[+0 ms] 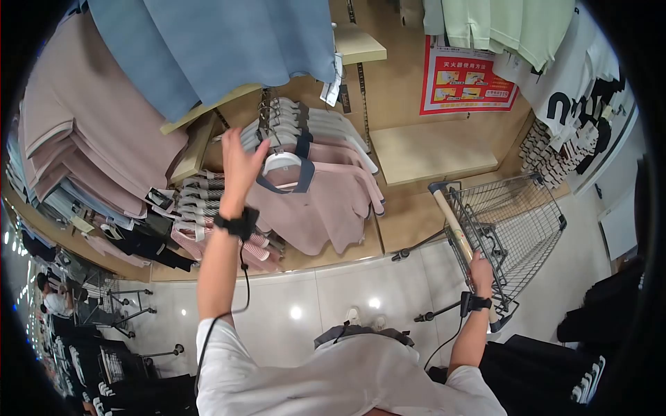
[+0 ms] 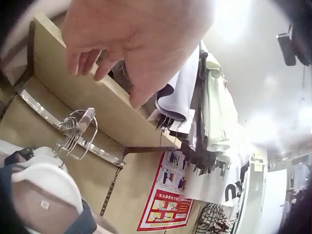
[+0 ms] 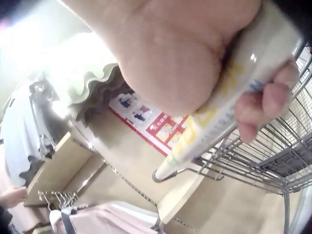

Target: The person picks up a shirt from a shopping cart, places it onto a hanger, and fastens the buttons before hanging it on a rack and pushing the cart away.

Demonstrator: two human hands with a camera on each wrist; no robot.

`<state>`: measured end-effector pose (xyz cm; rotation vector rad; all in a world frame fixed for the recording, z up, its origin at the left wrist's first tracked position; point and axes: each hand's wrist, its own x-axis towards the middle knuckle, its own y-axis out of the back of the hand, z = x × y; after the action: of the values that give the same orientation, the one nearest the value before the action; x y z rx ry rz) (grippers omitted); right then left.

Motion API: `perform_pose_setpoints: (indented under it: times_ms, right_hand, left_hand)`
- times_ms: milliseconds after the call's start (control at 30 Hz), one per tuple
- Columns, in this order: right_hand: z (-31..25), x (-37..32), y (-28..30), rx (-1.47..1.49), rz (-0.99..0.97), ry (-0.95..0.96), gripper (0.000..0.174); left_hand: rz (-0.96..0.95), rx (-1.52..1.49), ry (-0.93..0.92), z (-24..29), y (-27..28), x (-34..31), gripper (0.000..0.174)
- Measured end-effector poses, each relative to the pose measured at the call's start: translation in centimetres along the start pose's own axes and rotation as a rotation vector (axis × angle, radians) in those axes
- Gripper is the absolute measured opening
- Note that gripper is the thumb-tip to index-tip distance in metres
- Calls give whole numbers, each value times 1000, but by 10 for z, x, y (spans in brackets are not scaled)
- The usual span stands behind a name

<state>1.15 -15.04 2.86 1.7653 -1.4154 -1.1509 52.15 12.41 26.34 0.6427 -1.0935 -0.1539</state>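
My left hand (image 1: 239, 166) is raised beside a rail of hanging tops, its fingers spread and holding nothing. Nearest to it is a pink top (image 1: 312, 215) with a dark blue collar, on a white hanger (image 1: 283, 161). Metal hanger hooks (image 2: 78, 129) show below the hand in the left wrist view. My right hand (image 1: 481, 276) grips the pale handle (image 3: 214, 119) of a wire shopping cart (image 1: 513, 229), fingers curled round it. Behind the front top hang more pink and grey tops (image 1: 336, 132).
A wooden shelf (image 1: 437, 149) juts from the wall under a red poster (image 1: 468, 83). Blue garments (image 1: 222, 48) hang above, and folded-over pink ones (image 1: 97, 104) to the left. Dark clothes (image 1: 534, 371) hang behind the cart. Tiled floor (image 1: 291, 305) lies around my feet.
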Motion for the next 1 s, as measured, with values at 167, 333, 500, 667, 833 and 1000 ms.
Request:
perform_pose_setpoints:
  times_ms: [167,333,500,667,833,1000]
  right_hand:
    - [1,-1,-1,-24,-25,20,72]
    - [11,12,-18,-82,73,-25,71]
    - [-1,-1,-6,-45,9,-48,69]
    - [8,7,-13,-69,40,-48,71]
    - [-7,-5,-5,-89,56,-37,70]
    - [-2,-2,-10,-119,106,-37,69]
  left_hand:
    - [-361,20,112,-60,-56,60,79]
    - [-404,-16,146,-53,-72,64,64]
    - [-569,-66,203,-37,-48,66,66]
    - [-302,9,100,-57,-71,61,50]
    - [-613,-289,240,-34,-38,88,74]
    - [-553,5,63,-71,-98,105,91]
